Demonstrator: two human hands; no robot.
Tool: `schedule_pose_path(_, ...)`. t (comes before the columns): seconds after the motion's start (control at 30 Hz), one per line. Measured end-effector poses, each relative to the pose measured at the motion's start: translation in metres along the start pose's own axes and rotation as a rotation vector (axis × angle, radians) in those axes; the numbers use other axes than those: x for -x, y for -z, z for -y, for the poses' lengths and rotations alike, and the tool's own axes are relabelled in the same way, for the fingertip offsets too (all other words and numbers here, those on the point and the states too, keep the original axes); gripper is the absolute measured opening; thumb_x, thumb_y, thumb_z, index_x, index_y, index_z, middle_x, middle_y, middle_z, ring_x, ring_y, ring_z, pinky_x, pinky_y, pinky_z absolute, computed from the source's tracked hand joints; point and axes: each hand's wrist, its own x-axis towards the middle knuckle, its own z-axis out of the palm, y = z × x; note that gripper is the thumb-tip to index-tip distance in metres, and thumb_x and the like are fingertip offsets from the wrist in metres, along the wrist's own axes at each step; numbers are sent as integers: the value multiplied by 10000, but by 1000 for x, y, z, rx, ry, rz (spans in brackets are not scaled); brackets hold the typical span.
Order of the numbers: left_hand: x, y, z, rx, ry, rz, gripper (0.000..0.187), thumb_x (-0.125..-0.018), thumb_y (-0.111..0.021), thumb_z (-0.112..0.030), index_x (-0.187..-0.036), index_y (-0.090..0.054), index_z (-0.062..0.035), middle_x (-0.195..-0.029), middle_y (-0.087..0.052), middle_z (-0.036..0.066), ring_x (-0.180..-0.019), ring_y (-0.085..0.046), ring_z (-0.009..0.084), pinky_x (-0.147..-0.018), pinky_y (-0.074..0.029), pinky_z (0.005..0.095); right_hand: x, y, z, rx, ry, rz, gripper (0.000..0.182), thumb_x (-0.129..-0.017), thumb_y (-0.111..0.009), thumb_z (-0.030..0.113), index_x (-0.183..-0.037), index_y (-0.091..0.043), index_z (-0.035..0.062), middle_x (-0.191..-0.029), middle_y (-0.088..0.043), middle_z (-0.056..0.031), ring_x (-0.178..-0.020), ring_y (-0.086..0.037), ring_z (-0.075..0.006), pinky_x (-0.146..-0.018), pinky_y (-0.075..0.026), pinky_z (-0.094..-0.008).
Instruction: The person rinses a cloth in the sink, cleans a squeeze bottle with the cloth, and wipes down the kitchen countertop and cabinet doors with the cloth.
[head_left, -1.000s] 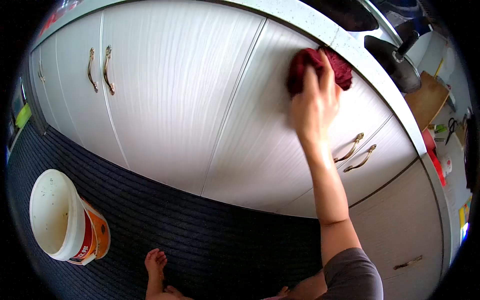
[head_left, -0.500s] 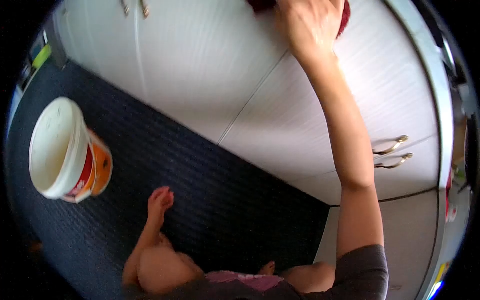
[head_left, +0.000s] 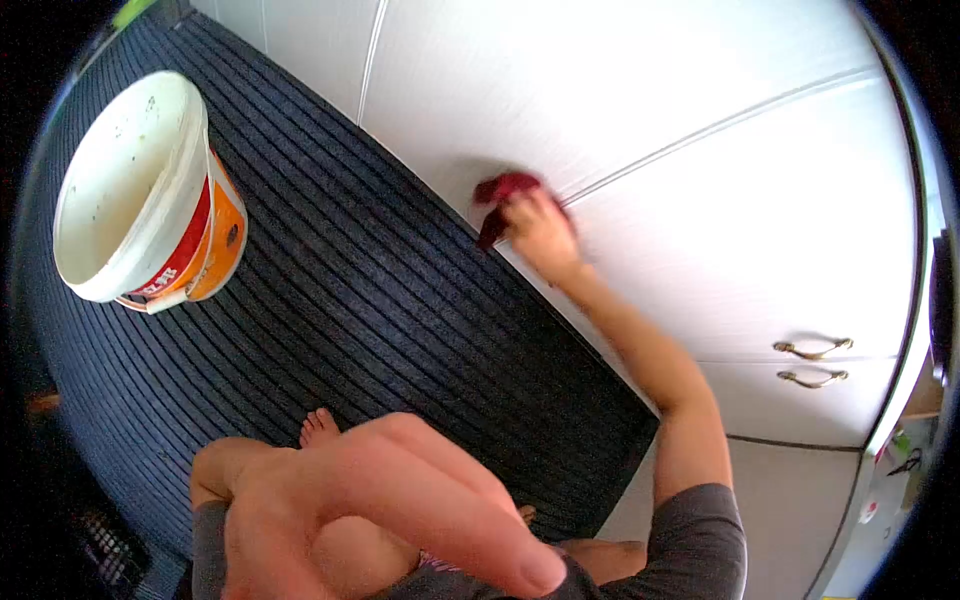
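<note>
My right hand (head_left: 545, 238) presses a dark red cloth (head_left: 508, 187) against the lower part of the white cabinet doors (head_left: 640, 250). The cloth is bunched under my fingers, close to the bottom edge by the floor, and both are slightly blurred. Large in the foreground, my left hand (head_left: 390, 490) is raised near the camera above my knees. Its fingers are loosely bent and apart, with nothing seen in them.
A white bucket (head_left: 180, 240) with a red and orange label stands at left on the dark ribbed mat (head_left: 330, 290). Two metal handles (head_left: 815, 350) stick out from the cabinet at right. My bare foot (head_left: 319, 427) rests on the mat.
My right hand has moved the cloth down from high on the cabinet to near its bottom edge. My left hand has come up close to the camera. The view has shifted.
</note>
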Motion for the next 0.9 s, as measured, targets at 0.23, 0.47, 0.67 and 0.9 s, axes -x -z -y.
schedule_pose_path(0.23, 15, 34, 5, 268, 77, 47, 569, -957, -381, -556, -811, -726, -128, -1054, -555, 424, -725, -648, 423, -618, -528, 531, 38, 220, -217, 696, -468, -864, 243, -762, -706, 244, -1004, -695, 230, -1081, -644, -56, -994, -587, -233, -847, -454, -410)
schedule_pose_path(0.47, 6, 80, -6, 312, 251, 253, 591, -957, -313, -587, -888, -697, -144, -1083, -563, 398, -718, -646, 406, -684, -515, 536, -58, 140, -155, 485, -681, -908, 150, -780, -649, 241, -926, -679, 232, -1298, -520, -18, -1174, -470, -251, -898, -386, -508)
schedule_pose_path(0.67, 14, 88, -21, 240, 274, 309, 622, -961, -225, -602, -1001, -647, -148, -1112, -569, 370, -782, -627, 388, -742, -504, 526, -123, -26, 30, 42, -215, -166, 290, -858, -520, 270, -1049, -698, 143, -1423, -430, -39, -1288, -372, -237, -1019, -296, -498)
schedule_pose_path(0.9, 17, 92, -27, 205, 232, 422, 626, -955, -204, -608, -1022, -639, -164, -1167, -557, 344, -980, -566, 392, -836, -476, 528, -54, -19, 15, -59, -5, -40, 272, -805, -545, 259, -969, -717, 128, -1267, -543, -51, -1253, -406, -259, -1072, -263, -477)
